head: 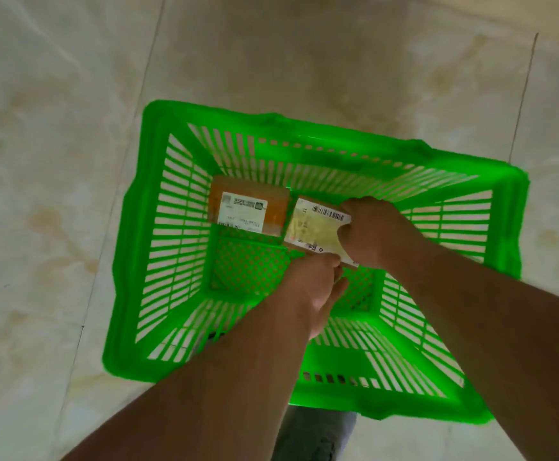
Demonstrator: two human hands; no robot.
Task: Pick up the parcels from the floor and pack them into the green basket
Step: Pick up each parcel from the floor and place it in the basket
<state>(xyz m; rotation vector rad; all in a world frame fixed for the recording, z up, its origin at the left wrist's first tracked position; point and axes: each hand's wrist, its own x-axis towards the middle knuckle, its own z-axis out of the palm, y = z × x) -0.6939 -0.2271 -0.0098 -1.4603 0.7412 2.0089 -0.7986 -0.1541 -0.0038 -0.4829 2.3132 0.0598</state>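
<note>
A bright green slatted basket (145, 227) stands on the tiled floor below me. One brown cardboard parcel (249, 207) with a white label lies flat in its far left corner. Beside it on the right is a second parcel (311, 227) with a barcode label, tilted and held low inside the basket. My right hand (371, 229) grips its right edge. My left hand (314, 287) holds its near edge from below, fingers curled under it. Both forearms reach down into the basket.
Beige marbled floor tiles (55, 161) surround the basket on all sides. A pale wall base or ledge (471, 15) runs across the top right. A grey trouser leg (311, 434) shows just below the basket's near rim.
</note>
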